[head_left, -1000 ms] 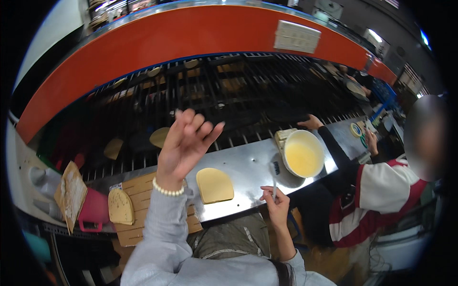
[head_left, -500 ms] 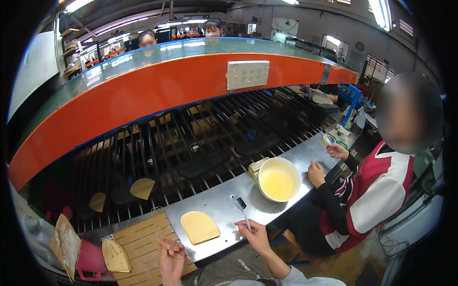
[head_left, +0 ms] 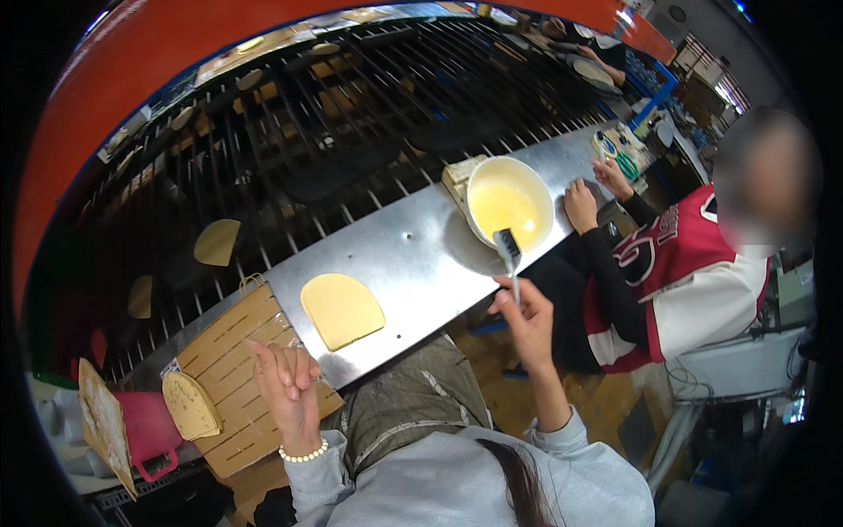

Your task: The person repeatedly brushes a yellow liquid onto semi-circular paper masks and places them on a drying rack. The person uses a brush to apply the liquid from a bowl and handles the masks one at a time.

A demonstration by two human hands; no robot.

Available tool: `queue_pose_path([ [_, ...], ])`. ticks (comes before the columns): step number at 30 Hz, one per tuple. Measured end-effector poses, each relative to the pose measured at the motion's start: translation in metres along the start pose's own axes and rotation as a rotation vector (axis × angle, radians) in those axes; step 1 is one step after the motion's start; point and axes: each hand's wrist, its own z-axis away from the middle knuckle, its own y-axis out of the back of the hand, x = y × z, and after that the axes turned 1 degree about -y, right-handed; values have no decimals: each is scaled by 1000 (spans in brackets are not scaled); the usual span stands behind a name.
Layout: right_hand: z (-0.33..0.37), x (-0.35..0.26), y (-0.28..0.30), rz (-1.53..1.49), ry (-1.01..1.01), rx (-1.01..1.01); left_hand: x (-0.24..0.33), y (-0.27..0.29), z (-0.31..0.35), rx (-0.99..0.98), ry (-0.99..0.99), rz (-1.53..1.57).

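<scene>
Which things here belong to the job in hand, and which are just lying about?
Apparently in use:
right hand, holding a brush at the white bowl
yellow liquid in that bowl
left hand, seemingly empty
pale sheets on the metal counter

Apparently lying about:
wooden board
speckled pieces
pink container

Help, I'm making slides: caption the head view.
Right hand holds a brush at a bowl of yellow liquid; left hand looks empty.

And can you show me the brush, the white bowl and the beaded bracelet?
Brush (head_left: pixel 510 264): head view, on its pale handle.
White bowl (head_left: pixel 546 203): head view, right inner wall.
Beaded bracelet (head_left: pixel 304 458): head view, middle beads.
</scene>
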Motion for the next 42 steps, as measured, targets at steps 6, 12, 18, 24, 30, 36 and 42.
queue_pose_path([
  [6, -7, -13, 50, 85, 13, 333, 0, 26, -9, 69, -9, 37],
  [12, -11, 3, 32, 76, 35, 224, -6, 56, -9, 223, -129, -171],
  [18, -14, 8, 11, 75, 58, 122, -7, 85, -20, -11, -91, -8],
  [24, -14, 5, 13, 56, 40, 128, -6, 54, -20, 161, -79, -137],
  [30, -17, -15, 8, 50, 8, 100, -8, 46, -13, 262, -34, -181],
  [36, -18, -1, 8, 45, 36, 109, -10, 41, -8, 305, -17, -210],
  [42, -25, -15, 21, -8, 24, 158, -14, 23, -16, 283, -131, -301],
])
